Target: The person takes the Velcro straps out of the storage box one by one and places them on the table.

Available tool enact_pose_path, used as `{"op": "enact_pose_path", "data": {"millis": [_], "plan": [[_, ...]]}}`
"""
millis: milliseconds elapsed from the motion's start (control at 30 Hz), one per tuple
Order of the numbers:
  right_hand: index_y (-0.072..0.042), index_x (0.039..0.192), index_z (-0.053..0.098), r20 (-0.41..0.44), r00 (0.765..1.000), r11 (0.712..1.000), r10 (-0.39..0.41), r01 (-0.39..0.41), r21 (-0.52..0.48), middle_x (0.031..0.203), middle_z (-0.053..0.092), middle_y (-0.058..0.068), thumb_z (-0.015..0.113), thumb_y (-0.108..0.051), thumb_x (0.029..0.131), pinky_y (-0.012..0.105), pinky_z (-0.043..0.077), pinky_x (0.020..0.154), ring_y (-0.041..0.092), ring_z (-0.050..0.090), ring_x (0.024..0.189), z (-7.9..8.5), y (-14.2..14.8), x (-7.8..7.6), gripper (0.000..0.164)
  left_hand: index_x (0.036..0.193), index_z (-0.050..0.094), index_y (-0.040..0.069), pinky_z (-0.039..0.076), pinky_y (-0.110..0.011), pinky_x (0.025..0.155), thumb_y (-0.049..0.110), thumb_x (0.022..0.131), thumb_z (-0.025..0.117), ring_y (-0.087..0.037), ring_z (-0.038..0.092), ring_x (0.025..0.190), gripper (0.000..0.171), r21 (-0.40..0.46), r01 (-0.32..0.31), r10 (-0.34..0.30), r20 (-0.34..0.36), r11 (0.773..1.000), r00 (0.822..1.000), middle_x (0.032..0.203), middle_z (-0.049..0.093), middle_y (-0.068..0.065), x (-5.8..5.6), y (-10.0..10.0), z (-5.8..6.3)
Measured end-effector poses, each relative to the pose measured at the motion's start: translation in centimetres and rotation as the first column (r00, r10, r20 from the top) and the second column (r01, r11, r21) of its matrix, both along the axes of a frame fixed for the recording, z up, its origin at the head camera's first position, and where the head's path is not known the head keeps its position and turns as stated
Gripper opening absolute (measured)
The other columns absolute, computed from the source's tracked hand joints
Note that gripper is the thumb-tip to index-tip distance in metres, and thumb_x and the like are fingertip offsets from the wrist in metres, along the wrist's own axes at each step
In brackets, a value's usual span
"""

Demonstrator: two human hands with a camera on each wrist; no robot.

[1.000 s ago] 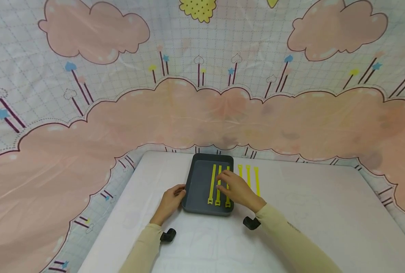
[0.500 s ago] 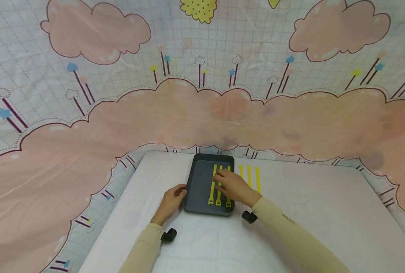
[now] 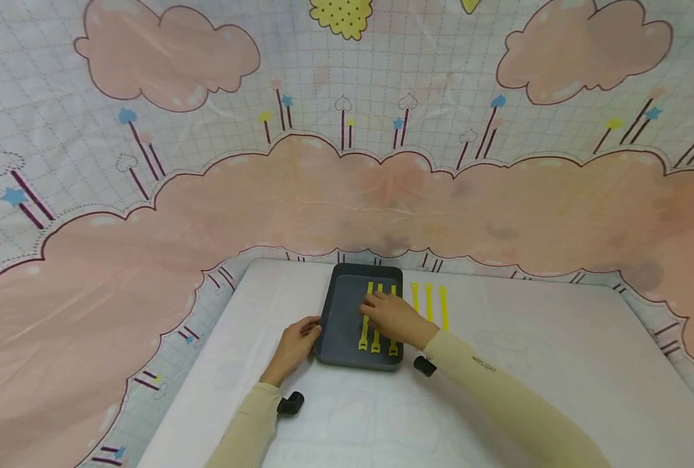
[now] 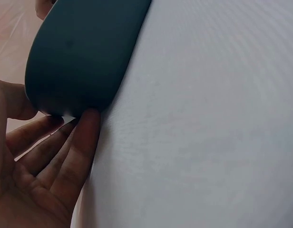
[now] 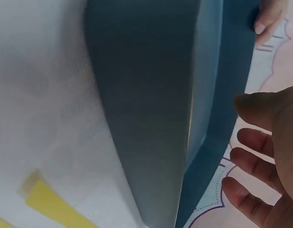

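Note:
My left hand (image 3: 291, 348) touches the left side of the dark grey tray (image 3: 339, 318). In the left wrist view, its thumb is at the rim and fairly straight fingers (image 4: 84, 137) rest against the outer wall. Three yellow strap cable ties (image 3: 363, 338) with slotted heads lie side by side in the tray, heads toward me. My right hand (image 3: 399, 322) is over the tray, covering the middle of these ties. Its fingers (image 5: 251, 164) are loosely bent and apart, with nothing between them in the right wrist view.
Three more yellow ties (image 3: 428, 299) lie on the white table (image 3: 528, 351) just right of the tray, heads away from me; my right hand and forearm pass over their near ends. Behind the table hangs a patterned cloth (image 3: 382, 201). Each wrist bears a black camera (image 3: 291, 403).
My right hand has moved a little left across the tray, from the right-hand ties to over the leftmost one. The left hand, tray and ties have stayed in place.

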State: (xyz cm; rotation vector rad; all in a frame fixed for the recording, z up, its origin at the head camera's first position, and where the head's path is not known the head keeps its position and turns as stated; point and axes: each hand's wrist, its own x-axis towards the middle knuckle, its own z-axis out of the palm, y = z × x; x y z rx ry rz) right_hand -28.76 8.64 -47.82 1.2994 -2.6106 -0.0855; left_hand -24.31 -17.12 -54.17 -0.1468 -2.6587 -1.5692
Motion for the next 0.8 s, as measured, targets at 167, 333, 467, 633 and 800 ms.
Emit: {"op": "enact_pose_path", "data": {"millis": [167, 333, 467, 633, 800], "plan": [[-0.021, 0.115, 0.063, 0.006, 1.000, 0.999, -0.012, 0.012, 0.039, 0.117, 0.062, 0.000, 0.071, -0.023, 0.091, 0.035, 0.055, 0.088, 0.019, 0.061, 0.108, -0.3, -0.3, -0.3, 0.025, 0.128, 0.063, 0.003, 0.051, -0.045, 0.097, 0.015, 0.098, 0.059, -0.031, 0.066, 0.113, 0.032, 0.005, -0.003, 0.003, 0.005, 1.000, 1.000, 0.121, 0.069, -0.017, 0.1, -0.1, 0.1], [-0.023, 0.118, 0.062, -0.016, 1.000, 0.993, -0.017, 0.019, 0.119, 0.122, 0.062, 0.001, 0.068, -0.023, 0.093, 0.036, 0.056, 0.089, 0.019, 0.061, 0.110, -0.6, -0.5, -1.1, 0.026, 0.127, 0.063, 0.001, 0.051, -0.046, 0.097, 0.015, 0.098, 0.058, -0.032, 0.066, 0.113, 0.032, 0.003, 0.010, -0.010, 0.004, 1.000, 1.000, 0.121, 0.069, -0.019, 0.2, 0.0, 0.3], [-0.023, 0.118, 0.061, -0.065, 0.998, 0.987, -0.006, 0.016, 0.162, 0.122, 0.063, 0.000, 0.067, -0.023, 0.094, 0.036, 0.056, 0.086, 0.019, 0.061, 0.109, -0.5, -0.6, -1.6, 0.024, 0.128, 0.063, 0.001, 0.051, -0.046, 0.096, 0.015, 0.098, 0.058, -0.032, 0.066, 0.113, 0.033, -0.001, 0.009, -0.009, 0.008, 1.000, 1.000, 0.121, 0.069, -0.019, 0.2, 0.0, 0.3], [-0.023, 0.119, 0.062, -0.094, 0.995, 0.979, 0.011, 0.009, 0.203, 0.121, 0.063, 0.000, 0.066, -0.019, 0.095, 0.037, 0.057, 0.086, 0.018, 0.061, 0.112, -0.1, -1.1, -1.9, 0.024, 0.128, 0.063, 0.002, 0.052, -0.045, 0.096, 0.015, 0.099, 0.058, -0.032, 0.066, 0.113, 0.033, -0.004, 0.003, -0.003, 0.013, 1.000, 1.000, 0.121, 0.069, -0.018, 0.2, -0.1, 0.3], [-0.025, 0.126, 0.060, -0.069, 0.998, 0.964, 0.004, 0.015, 0.265, 0.128, 0.061, 0.001, 0.059, -0.019, 0.099, 0.041, 0.055, 0.094, 0.019, 0.058, 0.119, 0.1, -1.7, -1.9, 0.028, 0.127, 0.063, 0.002, 0.052, -0.045, 0.095, 0.015, 0.098, 0.059, -0.032, 0.067, 0.112, 0.032, -0.007, -0.001, 0.001, 0.010, 1.000, 1.000, 0.120, 0.069, -0.018, 0.2, 0.0, 0.2]]}}
